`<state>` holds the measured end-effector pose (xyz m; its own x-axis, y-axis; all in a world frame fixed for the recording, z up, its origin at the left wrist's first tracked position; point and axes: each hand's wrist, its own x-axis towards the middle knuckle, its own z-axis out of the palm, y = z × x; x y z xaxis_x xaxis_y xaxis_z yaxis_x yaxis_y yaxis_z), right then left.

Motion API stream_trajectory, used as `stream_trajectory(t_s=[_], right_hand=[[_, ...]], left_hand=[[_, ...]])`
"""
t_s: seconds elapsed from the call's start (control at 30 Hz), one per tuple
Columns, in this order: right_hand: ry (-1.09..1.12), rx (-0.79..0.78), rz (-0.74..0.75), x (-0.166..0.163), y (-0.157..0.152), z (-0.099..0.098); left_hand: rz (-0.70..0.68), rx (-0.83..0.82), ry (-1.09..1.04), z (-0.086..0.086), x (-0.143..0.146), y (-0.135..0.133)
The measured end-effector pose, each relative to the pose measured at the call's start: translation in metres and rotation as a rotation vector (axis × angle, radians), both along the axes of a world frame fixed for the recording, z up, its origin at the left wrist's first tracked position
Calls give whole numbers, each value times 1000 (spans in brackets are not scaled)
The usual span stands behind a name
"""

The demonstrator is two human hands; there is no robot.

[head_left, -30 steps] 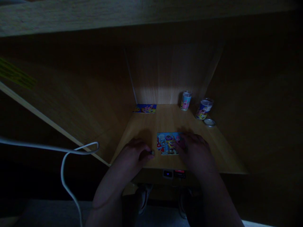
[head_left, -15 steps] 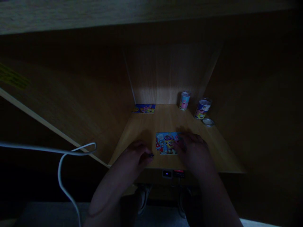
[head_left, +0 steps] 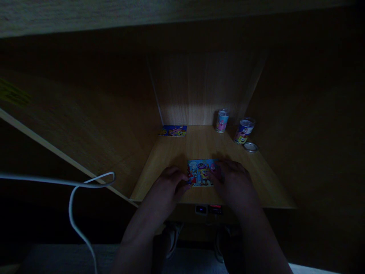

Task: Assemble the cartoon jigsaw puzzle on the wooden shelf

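A small cartoon jigsaw puzzle [head_left: 201,172] lies flat near the front of a wooden desk [head_left: 199,146]. My left hand [head_left: 171,185] rests at its left edge, fingers curled with the tips touching the puzzle's lower left corner. In the dark I cannot make out whether they pinch a piece. My right hand [head_left: 232,179] lies palm down over the puzzle's right side, fingers spread flat on it.
A second cartoon picture [head_left: 173,131] lies at the desk's back left. Two small printed tins [head_left: 221,121] [head_left: 244,131] stand at the back right, with a round lid [head_left: 251,147] beside them. A white cable [head_left: 74,190] loops at the left. Wooden walls enclose the desk.
My left hand has slid right from beside the puzzle until its fingertips touch the puzzle's left edge. My right hand has stayed on the puzzle.
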<state>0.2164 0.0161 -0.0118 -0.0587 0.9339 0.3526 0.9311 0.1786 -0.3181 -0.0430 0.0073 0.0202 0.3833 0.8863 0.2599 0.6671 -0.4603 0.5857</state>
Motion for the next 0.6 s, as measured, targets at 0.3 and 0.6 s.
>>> stream_trajectory(t_s=[0.3, 0.6], right_hand=[[-7, -6, 7, 1, 1, -1], [-5, -9, 5, 0, 0, 1]], left_hand=[[8, 49, 50, -1, 5, -1], [-84, 72, 54, 1, 4, -1]])
